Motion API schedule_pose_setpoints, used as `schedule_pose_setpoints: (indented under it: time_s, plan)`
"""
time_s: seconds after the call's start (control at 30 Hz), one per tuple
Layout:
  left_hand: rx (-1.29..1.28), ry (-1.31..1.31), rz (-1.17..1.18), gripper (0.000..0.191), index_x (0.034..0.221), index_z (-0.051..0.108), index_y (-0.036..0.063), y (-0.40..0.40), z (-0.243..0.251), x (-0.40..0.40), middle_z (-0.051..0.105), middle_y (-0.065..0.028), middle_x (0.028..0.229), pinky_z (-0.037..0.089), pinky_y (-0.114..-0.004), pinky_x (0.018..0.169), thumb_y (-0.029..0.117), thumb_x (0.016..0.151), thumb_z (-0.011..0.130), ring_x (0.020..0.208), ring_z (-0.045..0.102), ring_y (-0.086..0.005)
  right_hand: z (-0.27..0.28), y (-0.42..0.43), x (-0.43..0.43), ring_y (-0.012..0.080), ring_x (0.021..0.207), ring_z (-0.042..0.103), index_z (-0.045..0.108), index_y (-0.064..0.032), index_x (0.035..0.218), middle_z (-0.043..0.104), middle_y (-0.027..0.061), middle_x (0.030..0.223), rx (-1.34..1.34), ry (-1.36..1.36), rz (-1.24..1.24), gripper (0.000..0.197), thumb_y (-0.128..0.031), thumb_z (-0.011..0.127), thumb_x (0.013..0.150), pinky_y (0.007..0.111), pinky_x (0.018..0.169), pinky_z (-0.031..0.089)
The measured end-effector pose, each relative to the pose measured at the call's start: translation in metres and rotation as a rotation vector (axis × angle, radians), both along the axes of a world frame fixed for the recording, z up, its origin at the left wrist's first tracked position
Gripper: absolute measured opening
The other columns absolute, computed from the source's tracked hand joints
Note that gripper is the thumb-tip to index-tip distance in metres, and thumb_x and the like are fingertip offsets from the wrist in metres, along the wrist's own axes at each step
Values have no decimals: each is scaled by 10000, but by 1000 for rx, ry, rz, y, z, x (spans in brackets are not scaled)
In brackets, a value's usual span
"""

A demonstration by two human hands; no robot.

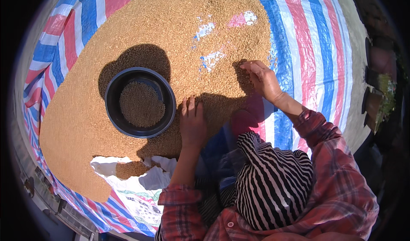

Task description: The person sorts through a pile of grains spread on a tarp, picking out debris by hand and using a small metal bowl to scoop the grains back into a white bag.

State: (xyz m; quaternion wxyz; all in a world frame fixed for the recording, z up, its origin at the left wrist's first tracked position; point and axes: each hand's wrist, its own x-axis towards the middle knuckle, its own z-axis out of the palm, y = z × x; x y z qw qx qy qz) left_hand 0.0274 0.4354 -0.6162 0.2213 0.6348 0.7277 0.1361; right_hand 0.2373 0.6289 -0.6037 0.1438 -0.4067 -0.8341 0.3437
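Golden grain lies spread in a broad layer over a striped plastic tarp. A dark round basin, partly filled with grain, stands on the layer at the left centre. My left hand rests on the grain just right of the basin, palm down, fingers pointing away from me; whether anything lies under it is hidden. Over the grain's right edge is my right hand, with thumb and fingertips drawn together; too little shows to tell if grains are between them. Its shadow falls on the grain.
A white woven sack with printing lies at the lower left, some grain at its mouth. Tarp shows through thin patches in the grain. A pink shoe is at the tarp between my arms. Potted plants stand beyond the tarp's right edge.
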Motion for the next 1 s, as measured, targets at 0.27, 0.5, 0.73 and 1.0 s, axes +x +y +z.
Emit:
schedule_pose_setpoints:
  time_s: [0.27,0.5,0.73,1.0]
  plan:
    - [54,63,18,276,1070,585,-6,-10,-1,9,521,-196,1231,403,-475,1007,52,801,555,1223,439,-424,14,-21,16,338,811,643,639,-52,1073,641,147,949,70,23,-206,221,11,541,886,371,700,523]
    - [82,54,16,261,1055,559,-15,-12,1,16,515,-208,1162,416,-470,978,45,801,556,1159,468,-404,-3,-96,-13,311,1035,589,601,-89,1171,611,128,1092,-70,62,272,402,-17,578,776,399,856,502]
    - [101,56,78,299,1099,539,-24,-9,10,9,490,-198,1179,429,-458,950,48,810,557,1104,480,-389,-26,-79,-68,263,1079,512,553,-127,1250,515,78,1109,73,-95,504,504,-89,612,751,353,886,483]
    - [67,62,90,300,1093,549,-45,-11,7,7,505,-209,1196,441,-459,954,72,816,559,1154,467,-408,-11,-18,-54,277,1166,493,540,-107,1278,523,76,1267,77,-121,290,483,-18,568,804,339,951,471]
